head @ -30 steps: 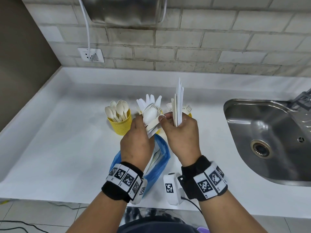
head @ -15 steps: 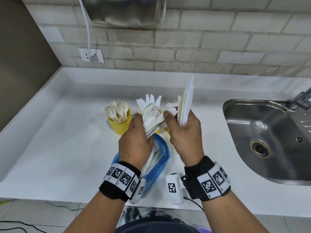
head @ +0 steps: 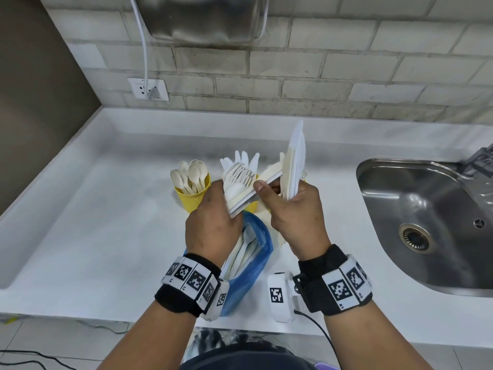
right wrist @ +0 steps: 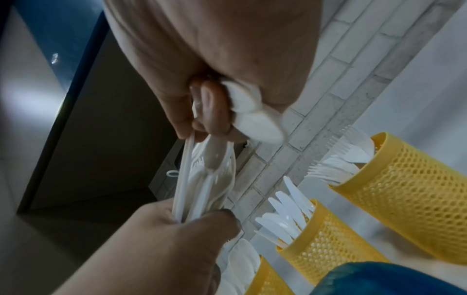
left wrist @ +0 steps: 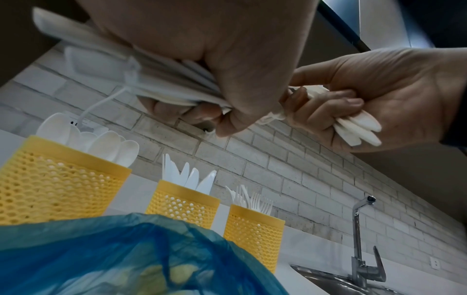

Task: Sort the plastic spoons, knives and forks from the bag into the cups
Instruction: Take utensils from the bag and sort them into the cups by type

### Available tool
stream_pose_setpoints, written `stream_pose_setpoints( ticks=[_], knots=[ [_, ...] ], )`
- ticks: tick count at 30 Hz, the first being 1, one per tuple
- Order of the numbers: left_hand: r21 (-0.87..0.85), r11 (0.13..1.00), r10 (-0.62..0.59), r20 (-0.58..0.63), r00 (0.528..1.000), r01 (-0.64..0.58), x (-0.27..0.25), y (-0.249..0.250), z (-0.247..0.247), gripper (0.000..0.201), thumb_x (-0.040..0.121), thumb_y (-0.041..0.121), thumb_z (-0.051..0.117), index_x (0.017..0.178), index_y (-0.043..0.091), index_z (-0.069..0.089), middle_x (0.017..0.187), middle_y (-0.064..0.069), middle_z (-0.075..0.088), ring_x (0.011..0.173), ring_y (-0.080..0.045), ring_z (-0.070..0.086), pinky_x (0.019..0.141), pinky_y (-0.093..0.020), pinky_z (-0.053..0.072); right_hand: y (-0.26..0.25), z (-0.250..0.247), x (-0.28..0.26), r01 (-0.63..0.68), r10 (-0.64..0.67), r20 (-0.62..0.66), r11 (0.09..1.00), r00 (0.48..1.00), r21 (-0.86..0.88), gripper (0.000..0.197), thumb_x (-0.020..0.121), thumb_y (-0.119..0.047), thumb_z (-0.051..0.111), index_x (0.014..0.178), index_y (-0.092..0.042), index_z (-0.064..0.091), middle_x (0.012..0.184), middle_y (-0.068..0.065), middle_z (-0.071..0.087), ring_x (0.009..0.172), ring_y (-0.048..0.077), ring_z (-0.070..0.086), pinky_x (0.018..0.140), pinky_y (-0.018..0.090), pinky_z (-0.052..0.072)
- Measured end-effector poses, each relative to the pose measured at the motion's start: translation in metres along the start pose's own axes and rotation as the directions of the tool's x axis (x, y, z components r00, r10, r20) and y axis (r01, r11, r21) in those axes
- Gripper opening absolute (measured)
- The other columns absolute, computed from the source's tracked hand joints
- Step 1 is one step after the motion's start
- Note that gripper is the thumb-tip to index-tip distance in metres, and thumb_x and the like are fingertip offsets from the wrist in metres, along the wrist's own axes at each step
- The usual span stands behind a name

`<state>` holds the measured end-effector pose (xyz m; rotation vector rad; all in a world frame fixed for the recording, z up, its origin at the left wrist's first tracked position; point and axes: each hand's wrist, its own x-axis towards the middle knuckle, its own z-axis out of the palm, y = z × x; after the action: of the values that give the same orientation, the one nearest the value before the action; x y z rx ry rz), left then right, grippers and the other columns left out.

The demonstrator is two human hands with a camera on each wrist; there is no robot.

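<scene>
My left hand (head: 213, 222) grips a mixed bundle of white plastic cutlery (head: 240, 188), forks and a spoon on top, above the blue bag (head: 250, 265). My right hand (head: 296, 212) holds an upright stack of knives (head: 294, 161) in its palm, while its thumb and forefinger pinch one piece out of the left bundle. Three yellow mesh cups stand behind: the spoon cup (left wrist: 58, 179), the knife cup (left wrist: 182, 203) and the fork cup (left wrist: 252, 233). The bag (left wrist: 126, 259) lies open on the counter with more cutlery inside.
The white counter (head: 101, 222) runs to a brick wall. A steel sink (head: 426, 222) with a tap (left wrist: 359, 239) lies on the right. A wall socket (head: 148, 89) with a cable sits at the back left. A metal appliance hangs above.
My right hand has tilted its knife stack to the right and drawn its pinched piece further out of the left bundle. My left hand has stayed nearly in place.
</scene>
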<state>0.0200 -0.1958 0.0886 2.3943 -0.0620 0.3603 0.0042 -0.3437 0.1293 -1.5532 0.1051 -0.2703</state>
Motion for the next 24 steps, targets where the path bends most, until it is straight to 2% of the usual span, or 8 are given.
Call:
stream_pose_setpoints(
  ticks=[3, 6, 9, 11, 14, 17, 20, 24],
  knots=[
    [0.008, 1.000, 0.017, -0.012, 1.000, -0.017, 0.000, -0.001, -0.003, 0.034, 0.089, 0.024, 0.067, 0.121, 0.020, 0.053, 0.104, 0.000, 0.069, 0.083, -0.032, 0.063, 0.066, -0.030, 0.040, -0.003, 0.000, 0.005, -0.053, 0.065, -0.110, 0.993, 0.992, 0.110, 0.034, 0.093, -0.017, 0.074, 0.063, -0.023, 0.060, 0.054, -0.008, 0.054, 0.044, 0.009, 0.046, 0.052, 0.023, 0.037],
    [-0.002, 1.000, -0.004, -0.008, 1.000, 0.004, 0.001, -0.004, -0.003, 0.035, 0.089, 0.022, 0.067, 0.121, 0.020, 0.054, 0.101, 0.004, 0.066, 0.076, -0.023, 0.052, 0.066, -0.028, 0.038, -0.009, -0.003, 0.012, -0.114, 0.197, -0.174, 0.911, 0.965, 0.396, 0.032, 0.099, -0.009, 0.064, 0.072, -0.017, 0.049, 0.057, 0.002, 0.037, 0.041, 0.014, 0.030, 0.042, 0.022, 0.027],
    [-0.225, 0.973, -0.037, 0.053, 0.998, 0.048, 0.006, -0.008, 0.000, 0.028, 0.092, 0.021, 0.067, 0.118, 0.025, 0.056, 0.097, 0.014, 0.065, 0.078, -0.011, 0.056, 0.064, -0.019, 0.044, -0.013, -0.013, 0.018, -0.153, 0.306, -0.154, 0.777, 0.940, 0.610, 0.020, 0.102, -0.010, 0.055, 0.082, -0.012, 0.052, 0.064, 0.005, 0.046, 0.046, 0.015, 0.033, 0.039, 0.023, 0.029],
    [-0.489, 0.860, -0.069, 0.175, 0.982, 0.147, 0.010, -0.009, 0.000, 0.021, 0.095, 0.016, 0.068, 0.114, 0.024, 0.061, 0.090, 0.015, 0.067, 0.078, -0.005, 0.062, 0.066, -0.011, 0.046, -0.011, -0.018, 0.021, -0.177, 0.352, -0.113, 0.691, 0.929, 0.701, 0.016, 0.105, -0.013, 0.050, 0.090, -0.009, 0.053, 0.076, 0.010, 0.059, 0.051, 0.016, 0.039, 0.041, 0.025, 0.034],
    [-0.734, 0.589, -0.030, 0.399, 0.917, 0.339, 0.010, -0.009, -0.001, 0.010, 0.097, 0.012, 0.067, 0.105, 0.014, 0.063, 0.067, 0.007, 0.054, 0.054, -0.014, 0.046, 0.053, -0.023, 0.041, -0.005, -0.023, 0.025, -0.195, 0.413, -0.094, 0.604, 0.906, 0.772, 0.012, 0.108, -0.015, 0.047, 0.098, -0.010, 0.051, 0.085, 0.014, 0.067, 0.057, 0.017, 0.044, 0.046, 0.025, 0.042],
    [-0.832, 0.280, 0.103, 0.523, 0.846, 0.480, 0.010, -0.008, -0.001, 0.034, 0.091, 0.015, 0.066, 0.125, 0.009, 0.064, 0.073, -0.004, 0.050, 0.049, -0.013, 0.038, 0.049, -0.024, 0.034, -0.001, -0.024, 0.025, -0.230, 0.469, -0.062, 0.539, 0.881, 0.810, 0.014, 0.109, -0.019, 0.048, 0.098, -0.011, 0.053, 0.080, 0.011, 0.070, 0.059, 0.019, 0.053, 0.054, 0.029, 0.051],
    [-0.839, 0.157, 0.241, 0.545, 0.803, 0.521, 0.010, -0.005, -0.003, 0.043, 0.089, 0.017, 0.066, 0.131, 0.010, 0.062, 0.076, -0.005, 0.049, 0.051, -0.012, 0.040, 0.051, -0.026, 0.038, 0.002, -0.024, 0.025, -0.252, 0.519, -0.063, 0.514, 0.853, 0.820, 0.016, 0.109, -0.022, 0.049, 0.099, -0.011, 0.057, 0.076, 0.007, 0.069, 0.064, 0.022, 0.069, 0.061, 0.039, 0.061],
    [-0.845, 0.065, 0.330, 0.520, 0.788, 0.530, 0.012, -0.004, -0.003, 0.047, 0.093, 0.012, 0.067, 0.139, 0.014, 0.058, 0.080, -0.006, 0.052, 0.058, -0.014, 0.048, 0.060, -0.028, 0.046, 0.006, -0.021, 0.026, -0.243, 0.501, -0.035, 0.478, 0.864, 0.844, 0.022, 0.110, -0.026, 0.045, 0.097, -0.009, 0.054, 0.071, 0.006, 0.055, 0.064, 0.023, 0.065, 0.061, 0.037, 0.061]
  ],
)
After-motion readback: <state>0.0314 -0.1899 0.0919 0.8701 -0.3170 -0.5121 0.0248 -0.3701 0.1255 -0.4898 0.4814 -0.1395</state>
